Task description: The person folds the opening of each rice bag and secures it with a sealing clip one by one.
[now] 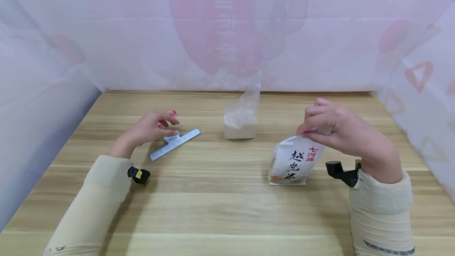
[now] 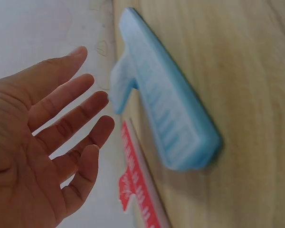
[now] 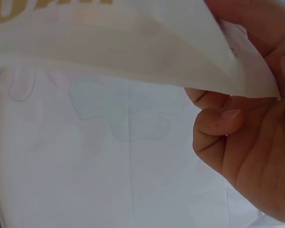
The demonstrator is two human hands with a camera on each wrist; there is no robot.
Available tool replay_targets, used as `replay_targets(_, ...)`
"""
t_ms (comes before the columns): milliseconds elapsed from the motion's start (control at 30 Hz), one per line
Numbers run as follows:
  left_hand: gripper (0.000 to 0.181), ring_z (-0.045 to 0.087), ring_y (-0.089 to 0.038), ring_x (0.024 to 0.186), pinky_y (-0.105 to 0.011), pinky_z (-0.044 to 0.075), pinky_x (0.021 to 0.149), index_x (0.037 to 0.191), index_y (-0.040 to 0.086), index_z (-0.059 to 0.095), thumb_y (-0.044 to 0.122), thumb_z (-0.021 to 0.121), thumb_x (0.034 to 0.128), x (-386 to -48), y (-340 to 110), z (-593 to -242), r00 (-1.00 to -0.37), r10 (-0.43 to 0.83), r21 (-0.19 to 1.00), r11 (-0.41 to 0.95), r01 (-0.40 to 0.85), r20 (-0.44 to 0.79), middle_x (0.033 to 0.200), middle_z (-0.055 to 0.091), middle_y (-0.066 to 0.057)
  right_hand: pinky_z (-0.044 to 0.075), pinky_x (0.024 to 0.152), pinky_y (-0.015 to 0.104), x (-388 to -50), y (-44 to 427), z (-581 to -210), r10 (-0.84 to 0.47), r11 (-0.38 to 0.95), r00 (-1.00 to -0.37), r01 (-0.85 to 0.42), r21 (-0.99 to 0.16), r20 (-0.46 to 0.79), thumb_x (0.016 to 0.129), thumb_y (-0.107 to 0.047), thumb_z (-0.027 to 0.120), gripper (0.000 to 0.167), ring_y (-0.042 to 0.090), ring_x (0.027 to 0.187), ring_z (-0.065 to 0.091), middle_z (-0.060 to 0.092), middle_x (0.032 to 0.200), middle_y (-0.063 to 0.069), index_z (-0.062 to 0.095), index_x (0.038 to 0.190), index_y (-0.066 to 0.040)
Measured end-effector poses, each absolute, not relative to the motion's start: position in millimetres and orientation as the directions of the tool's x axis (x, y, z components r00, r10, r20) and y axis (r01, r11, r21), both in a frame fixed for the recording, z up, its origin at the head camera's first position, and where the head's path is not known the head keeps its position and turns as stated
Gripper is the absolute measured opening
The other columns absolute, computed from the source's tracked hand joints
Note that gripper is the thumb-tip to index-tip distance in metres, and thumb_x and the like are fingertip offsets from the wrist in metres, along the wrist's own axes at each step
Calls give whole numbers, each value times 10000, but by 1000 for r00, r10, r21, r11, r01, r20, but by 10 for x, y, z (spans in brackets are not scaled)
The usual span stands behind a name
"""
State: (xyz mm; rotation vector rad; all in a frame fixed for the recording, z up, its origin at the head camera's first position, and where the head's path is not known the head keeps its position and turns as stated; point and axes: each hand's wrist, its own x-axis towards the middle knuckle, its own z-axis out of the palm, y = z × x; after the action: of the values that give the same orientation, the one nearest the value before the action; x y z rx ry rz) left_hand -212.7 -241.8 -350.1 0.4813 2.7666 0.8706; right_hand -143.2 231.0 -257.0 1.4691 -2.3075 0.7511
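My right hand (image 1: 332, 123) pinches the top of a white paper rice bag (image 1: 293, 161) with black and red lettering; the bag's base is at the tabletop, right of centre. In the right wrist view the bag's folded top (image 3: 199, 52) passes between thumb and fingers. My left hand (image 1: 147, 129) hovers at the left with fingers spread, holding nothing, as the left wrist view shows. Right beside its thumb lies a blue bag clip (image 1: 175, 144) with a long ridged bar. A red bag clip (image 2: 140, 183) lies behind it, partly hidden by the fingers in the head view.
A clear plastic bag (image 1: 241, 123) of white grains stands upright at the back middle, its top bent upward. The wooden tabletop (image 1: 213, 212) is enclosed by printed white sheets (image 1: 135, 50) at the back and both sides.
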Motion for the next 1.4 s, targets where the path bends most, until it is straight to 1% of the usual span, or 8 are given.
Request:
replay_targets(67, 357, 562, -268, 934, -313, 466, 785, 1200, -9, 676, 109, 752, 872, -2152, -2439, -3545, -925, 364, 581, 779, 238, -109, 1119, 678, -179, 358, 670, 143, -1430, 2308, -2567, -744, 340, -431, -902, -266, 511, 656, 126, 786, 361, 40, 771, 404, 564, 781, -127, 765, 872, -162)
replay_targets(167, 330, 545, -248, 892, -305, 456, 762, 1176, -16, 683, 102, 750, 874, -2169, -2456, -3582, -922, 365, 584, 780, 226, -131, 1066, 682, -163, 362, 673, 141, -1422, 2306, -2561, -742, 346, -438, -898, -270, 508, 659, 121, 791, 356, 38, 771, 409, 565, 781, -130, 764, 870, -164)
replay_targets(667, 195, 528, -224, 845, -302, 437, 739, 1021, 23, 657, 135, 745, 888, -2147, -2474, -3576, -904, 335, 572, 810, 130, -268, 926, 633, -88, 368, 682, 144, -1427, 2315, -2569, -741, 345, -438, -898, -272, 508, 661, 126, 786, 364, 37, 777, 422, 565, 783, -128, 760, 872, -169)
replay_targets(867, 205, 483, -178, 782, -271, 389, 673, 969, 27, 607, 169, 737, 900, -2127, -2473, -3541, -883, 380, 606, 782, 149, -273, 853, 578, -50, 368, 682, 145, -1432, 2313, -2571, -742, 340, -436, -899, -274, 509, 661, 130, 783, 366, 36, 777, 423, 570, 783, -127, 760, 872, -168)
replay_targets(967, 209, 496, -159, 739, -251, 406, 637, 946, 17, 592, 169, 730, 905, -2121, -2473, -3541, -875, 404, 617, 769, 166, -268, 821, 583, -50, 370, 692, 148, -1430, 2312, -2568, -743, 343, -439, -898, -276, 505, 664, 129, 783, 362, 35, 783, 425, 567, 785, -125, 760, 873, -166)
replay_targets(1033, 225, 537, -161, 712, -250, 449, 633, 971, 0, 576, 162, 722, 912, -2118, -2465, -3545, -872, 409, 625, 763, 165, -270, 827, 602, -61, 369, 698, 149, -1429, 2311, -2565, -743, 348, -444, -895, -279, 501, 669, 126, 784, 362, 33, 786, 424, 561, 785, -126, 759, 877, -169)
replay_targets(1233, 409, 584, -200, 661, -289, 497, 662, 1210, -55, 563, 191, 716, 921, -2103, -2405, -3562, -881, 386, 643, 754, 132, -272, 848, 612, -100, 370, 700, 153, -1433, 2311, -2563, -741, 345, -445, -895, -283, 502, 672, 126, 783, 365, 34, 785, 428, 557, 783, -121, 756, 882, -170)
replay_targets(1400, 370, 592, -194, 697, -280, 527, 665, 1163, -41, 645, 225, 723, 918, -2044, -2343, -3575, -894, 352, 653, 752, 94, -277, 896, 641, -111, 368, 700, 154, -1436, 2308, -2562, -740, 345, -445, -895, -283, 504, 671, 126, 785, 364, 34, 782, 425, 548, 778, -120, 756, 881, -170)
